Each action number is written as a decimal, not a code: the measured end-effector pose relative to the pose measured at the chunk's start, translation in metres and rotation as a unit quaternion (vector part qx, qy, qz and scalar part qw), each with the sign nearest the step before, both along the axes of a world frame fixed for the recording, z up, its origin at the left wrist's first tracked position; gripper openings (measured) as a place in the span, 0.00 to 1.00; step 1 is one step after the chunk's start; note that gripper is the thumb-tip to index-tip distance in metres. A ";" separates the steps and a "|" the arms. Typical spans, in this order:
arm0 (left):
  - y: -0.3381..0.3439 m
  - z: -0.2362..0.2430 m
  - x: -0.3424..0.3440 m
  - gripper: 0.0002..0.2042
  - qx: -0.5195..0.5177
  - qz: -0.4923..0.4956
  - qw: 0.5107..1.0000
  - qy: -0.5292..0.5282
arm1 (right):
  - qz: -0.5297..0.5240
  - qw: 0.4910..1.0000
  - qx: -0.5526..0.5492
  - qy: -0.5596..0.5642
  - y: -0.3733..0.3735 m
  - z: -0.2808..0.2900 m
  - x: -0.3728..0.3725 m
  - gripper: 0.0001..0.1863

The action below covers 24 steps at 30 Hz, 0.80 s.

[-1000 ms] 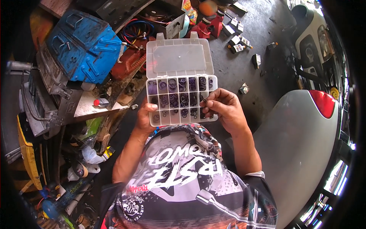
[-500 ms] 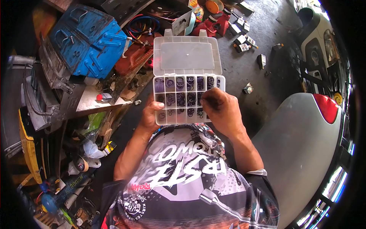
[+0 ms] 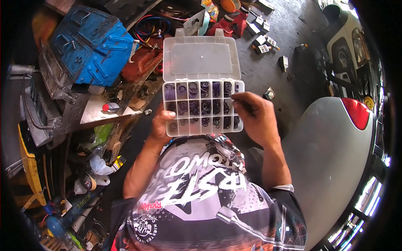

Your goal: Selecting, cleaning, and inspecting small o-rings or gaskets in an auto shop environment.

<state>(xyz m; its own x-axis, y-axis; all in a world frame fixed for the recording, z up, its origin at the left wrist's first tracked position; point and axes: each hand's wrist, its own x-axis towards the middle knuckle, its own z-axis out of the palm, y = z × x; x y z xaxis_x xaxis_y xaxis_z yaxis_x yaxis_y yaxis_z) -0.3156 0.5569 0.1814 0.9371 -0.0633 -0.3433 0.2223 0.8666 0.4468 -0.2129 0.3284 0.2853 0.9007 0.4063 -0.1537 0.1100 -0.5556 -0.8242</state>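
Observation:
A clear plastic compartment box (image 3: pixel 202 113) is held up in front of my chest, its hinged lid (image 3: pixel 201 58) swung back. Dark and purple O-rings (image 3: pixel 193 89) of various sizes fill its small cells in rows. My left hand (image 3: pixel 161 124) grips the box's left side, thumb over the edge by the lower cells and fingers hidden underneath. At the right side, my right hand (image 3: pixel 256 117) is bent with its fingers curled in, the fingertips over the right-hand cells. Whatever lies between those fingertips is too dark to make out.
A blue metal toolbox (image 3: pixel 90 48) stands on the cluttered bench (image 3: pixel 98 112) to the left. Several small bottles (image 3: pixel 284 63) lie about the floor ahead. A grey vehicle panel with a red lamp (image 3: pixel 356 113) curves along the right. A red jack (image 3: pixel 234 25) sits at the far end.
My right hand has shifted right, from over the middle-right cells to the box's right edge, uncovering more O-rings. The box has moved slightly left in view; my left hand keeps its hold.

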 end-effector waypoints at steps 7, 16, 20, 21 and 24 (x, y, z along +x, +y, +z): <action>0.005 -0.005 0.000 0.34 -0.007 0.008 1.000 0.010 | 0.062 0.994 -0.092 0.023 -0.031 0.026 0.003 0.08; 0.002 0.001 0.003 0.34 -0.063 0.002 0.998 0.015 | 0.130 0.989 -0.069 0.010 -0.039 0.024 -0.012 0.08; 0.000 0.003 0.003 0.34 -0.054 0.001 0.998 0.024 | 0.044 0.995 -0.088 0.031 -0.053 0.023 -0.008 0.07; 0.001 0.002 0.003 0.34 -0.055 0.004 0.998 0.026 | 0.059 0.994 -0.090 0.012 -0.054 0.022 -0.009 0.07; 0.002 -0.003 0.002 0.34 -0.061 -0.004 0.998 0.005 | 0.074 0.993 -0.088 -0.004 -0.054 0.018 -0.012 0.06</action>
